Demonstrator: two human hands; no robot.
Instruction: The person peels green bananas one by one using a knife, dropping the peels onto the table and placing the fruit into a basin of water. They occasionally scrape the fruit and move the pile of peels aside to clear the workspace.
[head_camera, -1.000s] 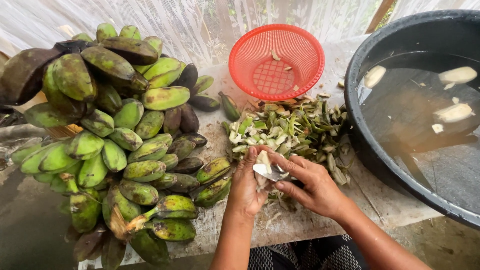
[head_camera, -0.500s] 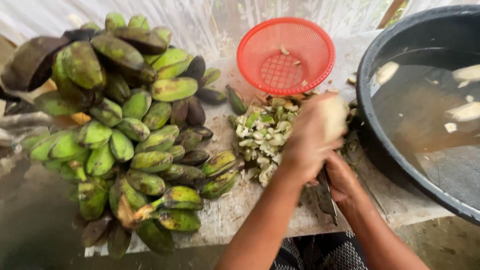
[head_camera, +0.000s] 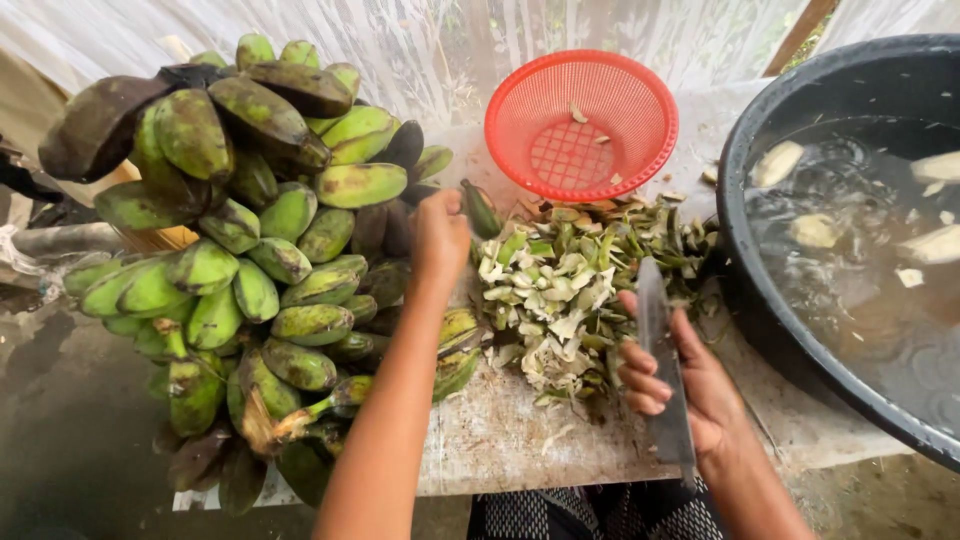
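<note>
My left hand (head_camera: 441, 233) reaches across to the big bunch of green and dark bananas (head_camera: 250, 230). It rests against the dark ones beside a small loose banana (head_camera: 480, 208), and its fingers are hidden. My right hand (head_camera: 690, 390) grips a knife (head_camera: 655, 320) with the blade pointing away from me, just right of a pile of green and white peels (head_camera: 565, 275). Peeled pale bananas (head_camera: 815, 230) float in rippling water inside the black basin (head_camera: 730, 190) at the right.
A red plastic mesh basket (head_camera: 580, 120) with a few scraps stands behind the peels. Everything sits on a worn pale board (head_camera: 500, 435). A lace curtain (head_camera: 420, 40) hangs at the back. The basin fills the right side.
My left hand carried a peeled banana right to the basin, where the water now ripples, then swung left to the bunch. My right hand turned the knife blade upward.
</note>
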